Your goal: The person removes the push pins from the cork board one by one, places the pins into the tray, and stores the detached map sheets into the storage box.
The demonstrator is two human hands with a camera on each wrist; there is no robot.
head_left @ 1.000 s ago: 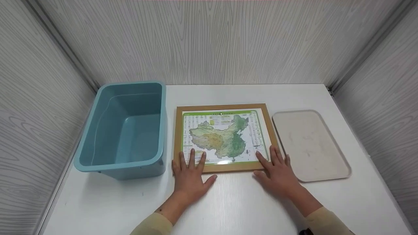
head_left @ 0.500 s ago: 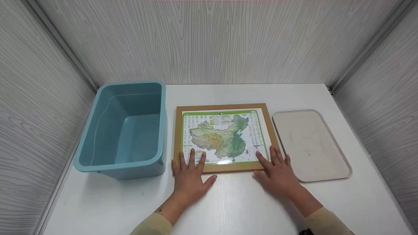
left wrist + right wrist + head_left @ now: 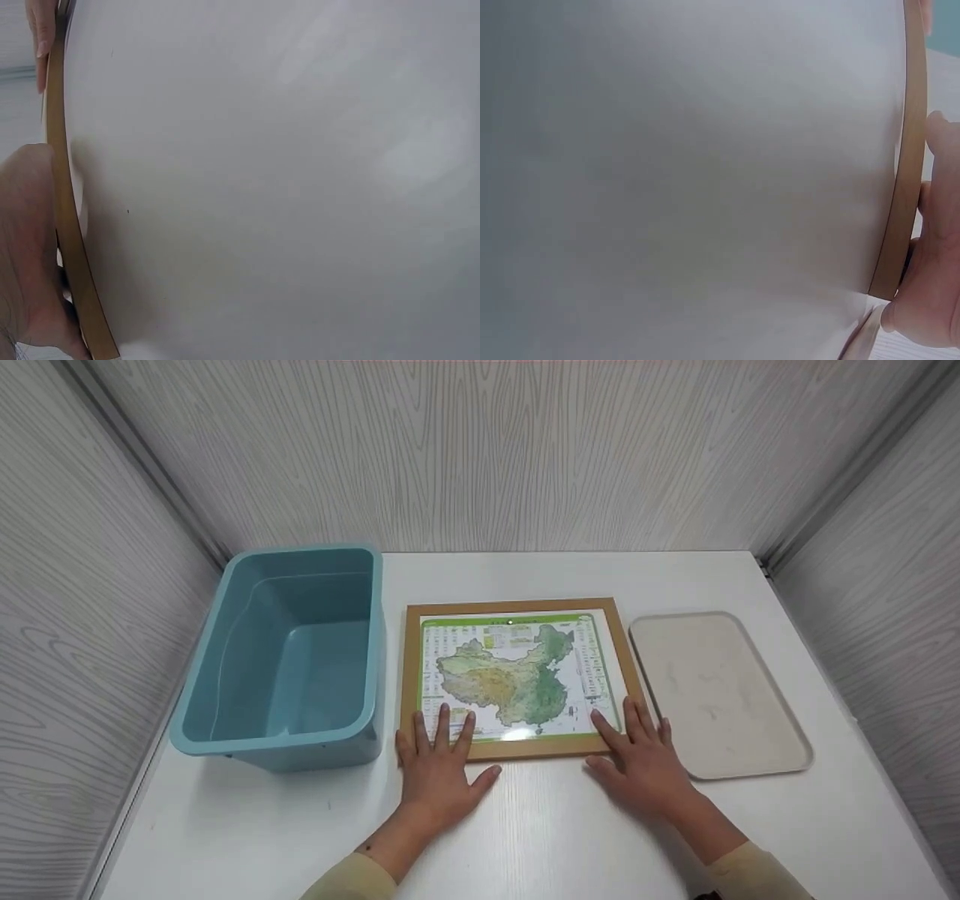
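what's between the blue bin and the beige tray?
The framed map, flat on the table, both hands resting on its near edge: left hand, right hand. Head view shows it.

Two bare hands — left hand [image 3: 439, 771], right hand [image 3: 646, 766] — with no rings or watch showing, forearms bare to pale cream long sleeves [image 3: 352, 879] (cuffs at the frame's lower edge).

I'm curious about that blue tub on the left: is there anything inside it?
The blue tub looks bare inside: its floor and far walls show nothing. The strip behind its near wall is hidden. Both hands rest on the map frame beside it.
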